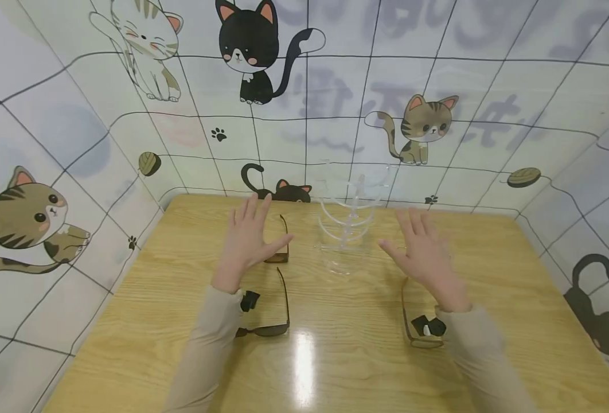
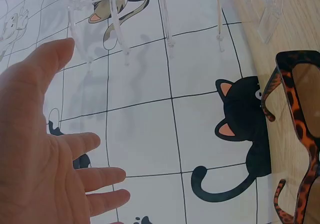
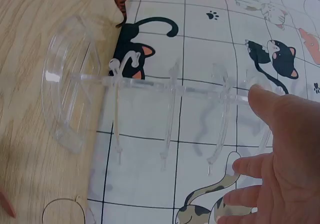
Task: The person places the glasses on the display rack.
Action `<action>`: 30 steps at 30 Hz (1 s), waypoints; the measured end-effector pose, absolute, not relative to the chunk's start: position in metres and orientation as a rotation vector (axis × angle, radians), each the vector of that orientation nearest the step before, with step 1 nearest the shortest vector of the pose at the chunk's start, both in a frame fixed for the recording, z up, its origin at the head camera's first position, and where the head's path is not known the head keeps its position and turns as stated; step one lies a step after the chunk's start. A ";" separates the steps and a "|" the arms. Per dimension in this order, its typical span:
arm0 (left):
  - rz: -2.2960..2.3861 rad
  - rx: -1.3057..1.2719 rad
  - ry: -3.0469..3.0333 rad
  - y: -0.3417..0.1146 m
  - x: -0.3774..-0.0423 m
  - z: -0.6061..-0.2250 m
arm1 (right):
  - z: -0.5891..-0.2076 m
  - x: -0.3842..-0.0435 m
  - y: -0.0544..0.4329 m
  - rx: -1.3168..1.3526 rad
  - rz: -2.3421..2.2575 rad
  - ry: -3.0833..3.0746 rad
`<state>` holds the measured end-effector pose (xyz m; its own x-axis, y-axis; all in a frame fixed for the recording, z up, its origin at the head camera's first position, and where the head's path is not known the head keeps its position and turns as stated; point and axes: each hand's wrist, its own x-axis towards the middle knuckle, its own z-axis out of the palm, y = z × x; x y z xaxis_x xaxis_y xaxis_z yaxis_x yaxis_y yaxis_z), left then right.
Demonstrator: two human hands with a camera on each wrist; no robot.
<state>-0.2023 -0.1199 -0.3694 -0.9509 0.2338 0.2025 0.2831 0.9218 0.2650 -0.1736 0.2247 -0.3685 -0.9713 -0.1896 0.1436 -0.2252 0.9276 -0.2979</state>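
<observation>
Hands (image 1: 248, 235) open, clear rack (image 1: 347, 229) between

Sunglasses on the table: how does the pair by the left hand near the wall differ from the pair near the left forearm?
The far sunglasses have a brown mottled tortoiseshell frame; the near sunglasses look dark and thinner. The far pair lies beside the fingers of the left hand, close to the clear rack; the near pair lies by the sleeve, toward the table's front. Both rest on the wooden table with arms unfolded, untouched.
</observation>
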 end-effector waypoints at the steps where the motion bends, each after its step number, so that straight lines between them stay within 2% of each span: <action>1: -0.456 -0.401 -2.903 -0.122 -0.201 -0.369 | -0.368 -0.173 0.222 0.354 0.500 -2.949; 15: -0.580 -0.549 -2.624 -0.163 -0.181 -0.376 | -0.376 -0.169 0.181 0.565 0.806 -2.781; 30: -0.627 -0.489 -2.611 -0.198 -0.161 -0.395 | -0.387 -0.162 0.139 0.647 0.973 -2.757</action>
<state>-0.1615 -0.1978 -0.3949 -0.8547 0.2361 0.4622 0.4204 0.8373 0.3495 -0.1621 0.1390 -0.3872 -0.8963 -0.3480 0.2750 -0.4435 0.6972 -0.5632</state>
